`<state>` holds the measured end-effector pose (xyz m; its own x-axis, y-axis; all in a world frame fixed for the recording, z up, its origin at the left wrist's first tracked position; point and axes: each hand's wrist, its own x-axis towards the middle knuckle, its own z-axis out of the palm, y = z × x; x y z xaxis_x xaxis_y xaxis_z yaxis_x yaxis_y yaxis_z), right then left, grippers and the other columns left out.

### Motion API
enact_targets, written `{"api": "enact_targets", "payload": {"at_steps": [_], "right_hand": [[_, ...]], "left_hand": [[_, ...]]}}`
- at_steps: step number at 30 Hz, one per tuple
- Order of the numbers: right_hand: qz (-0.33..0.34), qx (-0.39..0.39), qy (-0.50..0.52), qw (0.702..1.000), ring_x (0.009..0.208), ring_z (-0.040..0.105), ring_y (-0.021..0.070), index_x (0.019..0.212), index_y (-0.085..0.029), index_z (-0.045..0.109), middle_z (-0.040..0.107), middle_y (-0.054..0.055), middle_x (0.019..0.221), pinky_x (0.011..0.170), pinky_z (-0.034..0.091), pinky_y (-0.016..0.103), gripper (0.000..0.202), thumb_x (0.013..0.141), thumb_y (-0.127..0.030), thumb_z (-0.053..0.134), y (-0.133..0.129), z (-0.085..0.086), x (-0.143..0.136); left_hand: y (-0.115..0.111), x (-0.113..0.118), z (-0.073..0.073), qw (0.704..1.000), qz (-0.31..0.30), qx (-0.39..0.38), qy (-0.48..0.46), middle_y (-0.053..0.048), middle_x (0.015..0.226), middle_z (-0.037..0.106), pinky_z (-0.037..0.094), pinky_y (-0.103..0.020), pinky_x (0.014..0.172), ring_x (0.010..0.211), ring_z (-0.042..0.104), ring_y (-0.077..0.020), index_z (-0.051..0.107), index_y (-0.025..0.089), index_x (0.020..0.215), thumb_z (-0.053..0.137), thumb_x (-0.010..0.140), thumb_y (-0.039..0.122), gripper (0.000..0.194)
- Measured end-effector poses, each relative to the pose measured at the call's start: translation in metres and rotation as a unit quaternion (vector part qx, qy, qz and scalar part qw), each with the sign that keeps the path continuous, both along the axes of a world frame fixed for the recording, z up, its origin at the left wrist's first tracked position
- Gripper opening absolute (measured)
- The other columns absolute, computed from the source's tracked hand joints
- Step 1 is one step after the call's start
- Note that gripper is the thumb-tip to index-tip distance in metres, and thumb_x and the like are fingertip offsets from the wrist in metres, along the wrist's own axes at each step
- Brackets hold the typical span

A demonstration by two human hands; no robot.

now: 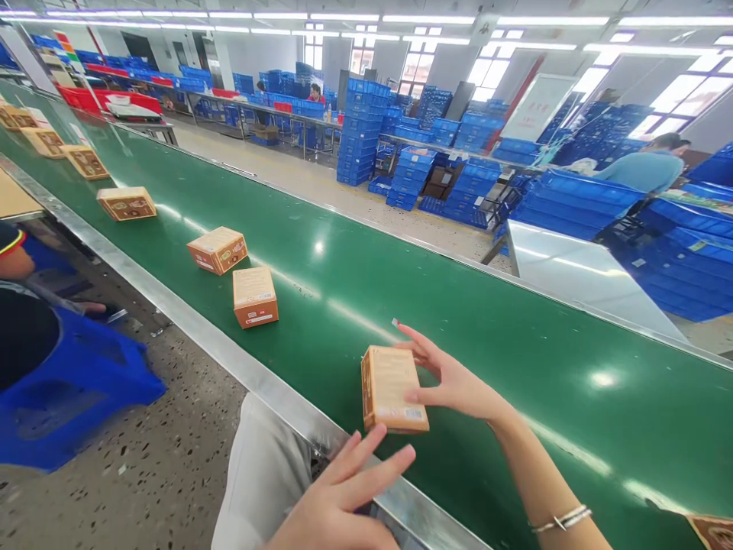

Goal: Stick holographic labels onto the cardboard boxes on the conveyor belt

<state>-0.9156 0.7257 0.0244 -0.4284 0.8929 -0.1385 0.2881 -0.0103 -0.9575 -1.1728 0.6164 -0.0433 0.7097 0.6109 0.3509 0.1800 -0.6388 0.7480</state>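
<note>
A small orange and tan box [395, 386] sits on the green conveyor belt [492, 321] in front of me. My right hand [450, 378] is at its right side, thumb on the top face and the other fingers spread past the far edge. Closer to me, my left hand [355, 489] has its fingers apart, with one fingertip at the box's near lower corner; it holds nothing. Further left on the belt stand two similar boxes, one [255, 298] nearer and another [218, 250] just behind it.
More boxes [127, 204] line the belt to the far left, and part of one [710, 531] shows at bottom right. The metal rim [257, 382] runs along my side. A person sits at left by a blue stool [74, 382].
</note>
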Motion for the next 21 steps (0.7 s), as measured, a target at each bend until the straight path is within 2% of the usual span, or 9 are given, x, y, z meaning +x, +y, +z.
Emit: {"api": "enact_targets", "payload": {"at_steps": [2, 3, 5, 7, 9, 11, 14, 21], "right_hand": [[-0.011, -0.004, -0.004, 1.000, 0.125, 0.060, 0.0283, 0.157, -0.029, 0.033, 0.064, 0.010, 0.135, 0.117, 0.036, 0.053, 0.103, 0.070, -0.039, 0.086, -0.016, 0.006, 0.001], [-0.052, 0.003, -0.005, 0.999, 0.126, 0.060, 0.0288, 0.153, -0.030, 0.040, 0.064, 0.010, 0.135, 0.116, 0.036, 0.054, 0.095, 0.071, -0.041, 0.086, -0.025, 0.009, 0.000], [-0.190, 0.032, 0.010, 0.981, 0.129, 0.057, 0.0300, 0.137, -0.030, 0.059, 0.065, 0.009, 0.137, 0.115, 0.038, 0.053, 0.070, 0.074, -0.049, 0.083, -0.044, 0.012, -0.006], [-0.328, 0.034, 0.047, 0.943, 0.126, 0.059, 0.0318, 0.113, -0.028, 0.072, 0.067, 0.010, 0.134, 0.110, 0.044, 0.051, 0.050, 0.074, -0.059, 0.079, -0.064, 0.012, -0.015], [-0.395, -0.015, 0.083, 0.915, 0.118, 0.064, 0.0336, 0.096, -0.025, 0.076, 0.070, 0.011, 0.130, 0.101, 0.051, 0.048, 0.048, 0.071, -0.065, 0.079, -0.081, 0.011, -0.026], [-0.416, -0.061, 0.095, 0.902, 0.112, 0.067, 0.0343, 0.085, -0.022, 0.077, 0.071, 0.013, 0.129, 0.091, 0.056, 0.044, 0.049, 0.067, -0.067, 0.081, -0.092, 0.012, -0.035], [-0.425, -0.079, 0.089, 0.897, 0.108, 0.067, 0.0326, 0.075, -0.021, 0.075, 0.070, 0.012, 0.130, 0.080, 0.057, 0.035, 0.047, 0.065, -0.066, 0.082, -0.099, 0.015, -0.040], [-0.439, -0.095, 0.054, 0.892, 0.096, 0.067, 0.0273, 0.072, -0.021, 0.075, 0.072, 0.011, 0.123, 0.071, 0.055, 0.029, 0.052, 0.057, -0.070, 0.084, -0.102, 0.028, -0.030]], "left_hand": [[0.005, 0.000, 0.008, 0.997, 0.011, 0.077, 0.019, 0.001, 0.165, 0.030, 0.027, -0.056, 0.123, 0.152, 0.028, -0.0364, 0.080, 0.028, 0.092, 0.077, 0.087, 0.029, 0.005], [0.008, 0.001, 0.014, 0.994, 0.006, 0.100, 0.033, -0.001, 0.165, 0.029, 0.029, -0.055, 0.123, 0.151, 0.031, -0.0368, 0.079, 0.026, 0.090, 0.078, 0.086, 0.026, 0.005], [0.014, 0.003, 0.026, 0.990, -0.013, 0.119, 0.077, -0.004, 0.163, 0.034, 0.035, -0.051, 0.121, 0.148, 0.037, -0.0361, 0.078, 0.021, 0.087, 0.078, 0.083, 0.017, 0.007], [0.017, 0.005, 0.034, 0.989, -0.020, 0.125, 0.081, -0.006, 0.160, 0.041, 0.042, -0.045, 0.118, 0.145, 0.043, -0.0354, 0.076, 0.019, 0.083, 0.078, 0.080, 0.014, 0.006], [0.018, 0.008, 0.037, 0.990, -0.024, 0.122, 0.066, -0.007, 0.157, 0.047, 0.045, -0.039, 0.116, 0.144, 0.045, -0.0344, 0.075, 0.018, 0.080, 0.079, 0.079, 0.015, 0.005], [0.016, 0.011, 0.039, 0.991, -0.031, 0.111, 0.062, -0.007, 0.156, 0.048, 0.047, -0.036, 0.114, 0.144, 0.046, -0.0335, 0.075, 0.018, 0.080, 0.078, 0.079, 0.013, 0.006], [0.013, 0.016, 0.041, 0.992, -0.044, 0.099, 0.069, -0.004, 0.158, 0.046, 0.048, -0.038, 0.113, 0.142, 0.048, -0.0342, 0.076, 0.018, 0.078, 0.076, 0.079, 0.012, 0.006], [0.007, 0.032, 0.051, 0.989, -0.053, 0.104, 0.086, -0.006, 0.157, 0.048, 0.051, -0.038, 0.109, 0.139, 0.052, -0.0346, 0.075, 0.018, 0.073, 0.075, 0.080, 0.015, 0.008]]}}
